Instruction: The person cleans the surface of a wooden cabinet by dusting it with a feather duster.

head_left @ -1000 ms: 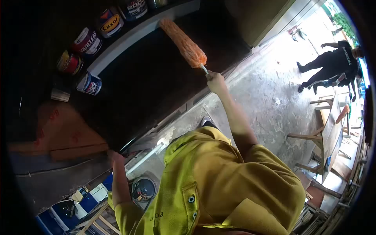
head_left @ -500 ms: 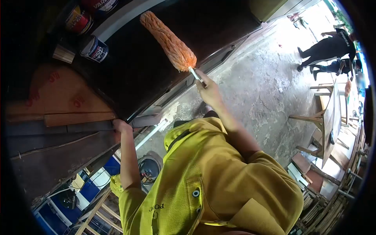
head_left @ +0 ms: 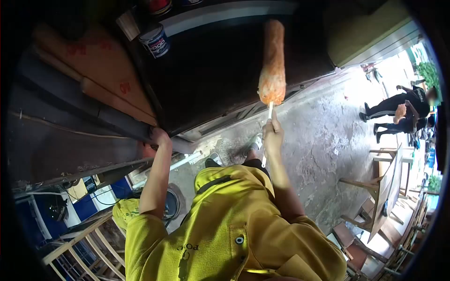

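Floor [head_left: 314, 145]: grey concrete, surface worn and patchy, with pale blotches. Right side: long wooden table [head_left: 388, 187] on timber legs; loose boards and lengths of wood [head_left: 417, 239] lie beyond it on the near side. Far right: pale cabinet [head_left: 375, 35]; bright daylight, with green foliage [head_left: 427, 73] visible. Near left: slatted wooden frame [head_left: 86, 243] beside blue and white surfaces [head_left: 89, 210]. Far left corner: deep shadow.

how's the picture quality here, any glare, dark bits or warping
Head view: strong wide-angle warping, with black corners and the wooden table slanting steeply; head view: bright light washes out parts of the far right, around the people; head view: deep shadow hides detail on the dark surface; head view: the orange duster looks soft and dimmer toward its far end.
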